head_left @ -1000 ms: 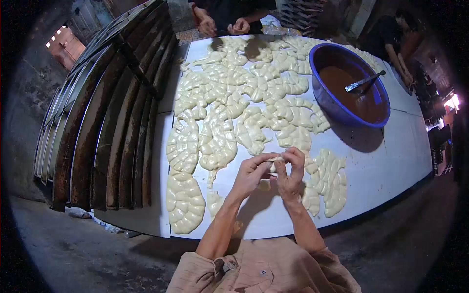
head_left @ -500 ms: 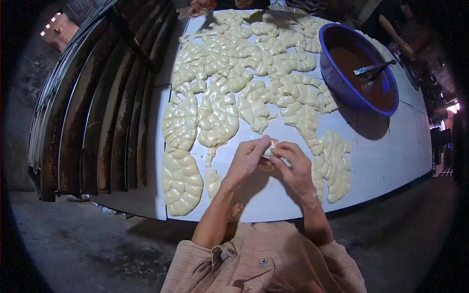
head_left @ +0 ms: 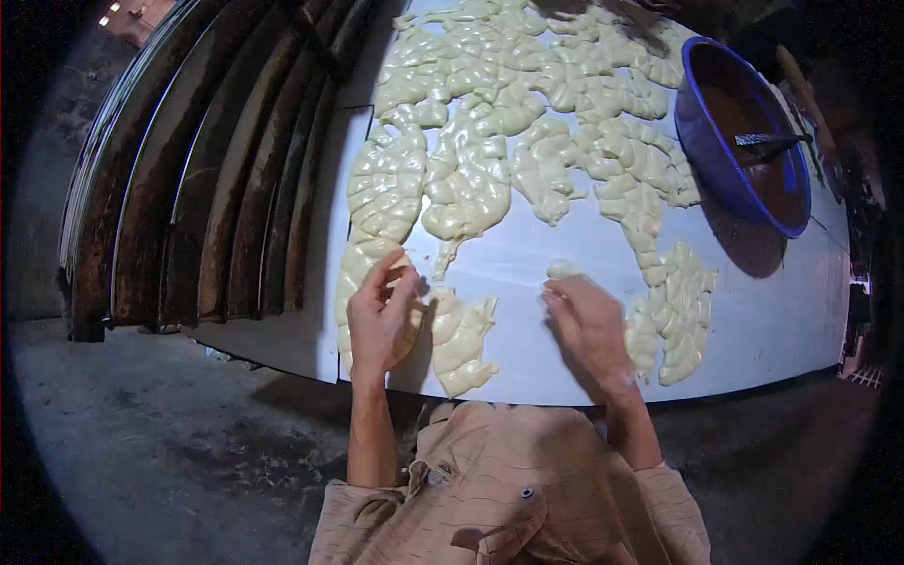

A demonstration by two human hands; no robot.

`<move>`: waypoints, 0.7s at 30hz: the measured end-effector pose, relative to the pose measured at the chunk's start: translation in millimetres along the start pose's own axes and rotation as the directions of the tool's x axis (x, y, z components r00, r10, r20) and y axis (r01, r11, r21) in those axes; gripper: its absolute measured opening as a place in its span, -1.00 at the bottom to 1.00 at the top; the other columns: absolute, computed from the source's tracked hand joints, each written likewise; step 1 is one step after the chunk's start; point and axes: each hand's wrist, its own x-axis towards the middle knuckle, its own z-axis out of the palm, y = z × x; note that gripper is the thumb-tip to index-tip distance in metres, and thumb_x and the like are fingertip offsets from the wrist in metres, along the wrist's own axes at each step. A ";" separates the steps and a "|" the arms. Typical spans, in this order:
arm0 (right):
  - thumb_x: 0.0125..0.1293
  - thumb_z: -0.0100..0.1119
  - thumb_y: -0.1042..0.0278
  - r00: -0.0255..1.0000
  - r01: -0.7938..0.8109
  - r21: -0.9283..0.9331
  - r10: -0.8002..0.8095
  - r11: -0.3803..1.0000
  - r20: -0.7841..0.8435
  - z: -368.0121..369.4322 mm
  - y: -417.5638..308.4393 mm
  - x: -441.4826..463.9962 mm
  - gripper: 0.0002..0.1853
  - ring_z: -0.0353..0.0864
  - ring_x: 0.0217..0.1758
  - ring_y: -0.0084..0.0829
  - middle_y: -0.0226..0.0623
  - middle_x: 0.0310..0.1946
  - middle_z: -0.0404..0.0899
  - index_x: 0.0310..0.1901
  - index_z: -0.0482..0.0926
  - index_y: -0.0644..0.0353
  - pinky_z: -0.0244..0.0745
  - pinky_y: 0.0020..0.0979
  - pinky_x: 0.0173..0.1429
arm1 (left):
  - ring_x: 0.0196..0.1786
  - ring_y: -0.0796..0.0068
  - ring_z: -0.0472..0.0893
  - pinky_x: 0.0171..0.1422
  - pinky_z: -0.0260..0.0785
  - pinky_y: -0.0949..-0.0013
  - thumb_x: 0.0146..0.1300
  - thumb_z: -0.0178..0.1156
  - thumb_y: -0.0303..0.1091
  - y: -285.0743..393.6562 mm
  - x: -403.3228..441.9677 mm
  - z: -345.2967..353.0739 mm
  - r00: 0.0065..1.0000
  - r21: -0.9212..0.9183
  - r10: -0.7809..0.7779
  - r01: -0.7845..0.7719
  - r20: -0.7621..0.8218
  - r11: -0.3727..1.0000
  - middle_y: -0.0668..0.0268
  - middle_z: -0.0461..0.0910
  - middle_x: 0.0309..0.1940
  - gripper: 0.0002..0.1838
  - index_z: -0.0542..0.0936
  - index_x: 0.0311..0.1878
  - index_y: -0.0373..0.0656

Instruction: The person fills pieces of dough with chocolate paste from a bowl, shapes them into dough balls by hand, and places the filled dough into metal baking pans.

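Glossy pale dough pieces [head_left: 468,193] lie in joined clusters on the white tabletop [head_left: 527,320]. My left hand [head_left: 377,315] is over the near-left cluster, thumb and fingers bent toward each other around a small pale bit of dough [head_left: 401,264] at the fingertips. Beneath and beside it, a shorter dough cluster [head_left: 461,341] lies near the table's front edge. My right hand [head_left: 591,320] is above bare tabletop, fingers curled and slightly blurred. A small pale dough lump [head_left: 563,269] shows at its fingers, which partly hide how it is held.
A blue basin [head_left: 695,132] of brown liquid stands at the right, with a dark-handled utensil [head_left: 772,139] in it. Long stained metal trays [head_left: 221,188] are stacked on the left. Another person's arm [head_left: 800,89] shows beyond the basin.
My hands were together around a piece of dough; now they are apart, the left over the near-left dough, the right further right. The whole view has shifted.
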 end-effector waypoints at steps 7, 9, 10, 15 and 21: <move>0.14 0.34 0.23 0.925 0.357 -0.163 -0.323 0.920 0.200 65.4 -25.5 10.4 -0.58 0.45 0.15 -0.15 -0.11 0.02 0.49 -0.02 0.51 0.25 0.34 -0.12 0.20 | -0.15 0.28 0.70 -0.04 0.53 0.30 0.29 0.26 -0.36 -11.4 -33.9 3.4 0.980 0.334 0.171 -0.195 0.101 0.922 0.14 0.70 -0.12 -0.66 0.63 0.11 -0.19; 0.14 0.32 0.28 0.887 0.419 -0.057 -0.395 0.906 0.238 73.3 -17.8 13.7 -0.63 0.47 0.11 -0.15 -0.08 -0.02 0.50 -0.07 0.50 0.24 0.35 -0.13 0.17 | 0.13 0.11 0.57 0.21 0.41 0.18 0.17 0.25 -0.38 -15.3 -31.9 1.6 0.894 0.403 0.360 -0.444 0.268 0.800 0.10 0.60 0.07 -0.57 0.60 0.15 -0.16; 0.13 0.31 0.30 0.868 0.443 -0.006 -0.428 0.896 0.251 75.2 -13.0 14.1 -0.66 0.48 0.09 -0.15 -0.07 -0.03 0.51 -0.10 0.49 0.24 0.36 -0.14 0.15 | 0.25 0.08 0.50 0.29 0.35 0.14 0.13 0.25 -0.37 -19.7 -30.8 0.8 0.837 0.405 0.415 -0.539 0.358 0.738 0.09 0.55 0.15 -0.51 0.57 0.19 -0.14; 0.21 0.30 0.17 0.856 -0.447 0.511 0.185 0.734 0.483 62.2 -19.3 3.9 -0.55 0.61 -0.21 -0.27 -0.05 -0.30 0.61 -0.01 0.43 0.30 0.46 -0.12 -0.03 | 0.48 -0.04 0.18 0.41 0.08 -0.10 0.05 0.35 -0.09 -28.6 -42.2 8.4 0.801 0.541 0.335 -0.587 0.496 0.603 0.09 0.31 0.37 -0.20 0.37 0.38 -0.16; 0.23 0.25 0.20 0.871 -0.173 0.156 0.077 0.972 0.486 47.2 -42.6 8.1 -0.63 0.63 0.01 -0.20 -0.02 -0.04 0.60 -0.06 0.51 0.31 0.48 -0.23 0.11 | 0.54 -0.03 0.11 0.42 0.03 -0.12 0.03 0.43 0.07 -34.8 -43.4 11.8 0.824 0.546 0.287 -0.546 0.489 0.635 0.13 0.24 0.46 0.04 0.18 0.50 -0.18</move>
